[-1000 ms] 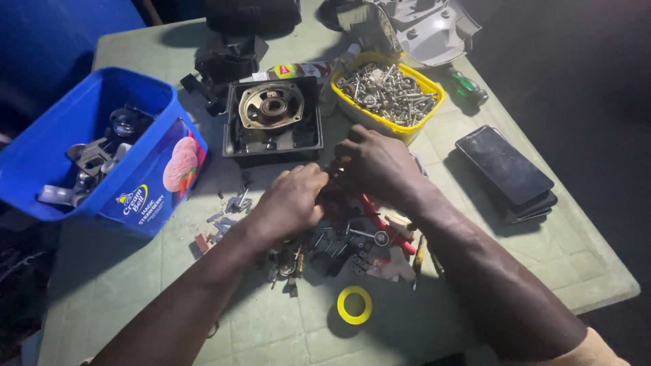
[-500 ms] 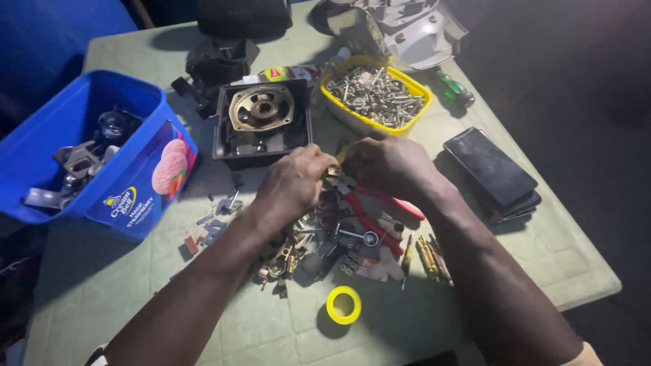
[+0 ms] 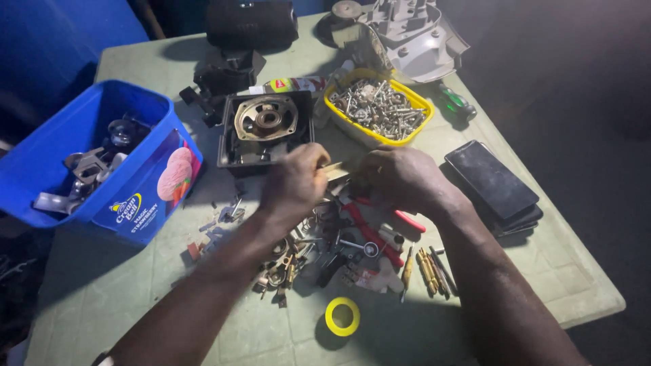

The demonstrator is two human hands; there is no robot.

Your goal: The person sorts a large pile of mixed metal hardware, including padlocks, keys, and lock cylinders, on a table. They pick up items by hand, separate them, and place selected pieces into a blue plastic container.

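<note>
You are pinching a small pale strip [image 3: 337, 169] between both hands, left hand [image 3: 296, 181] and right hand [image 3: 400, 177], above the desk's [image 3: 224, 318] parts pile [image 3: 339, 251]; the motor housing [image 3: 266, 129] is lying open, unassembled.

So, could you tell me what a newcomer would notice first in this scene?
Probably the two hands, left hand and right hand, meeting over a small pale part at mid-table, above a heap of metal bits and red-handled pliers. Next, the bright blue tub at left and the yellow tray of screws behind.
</note>
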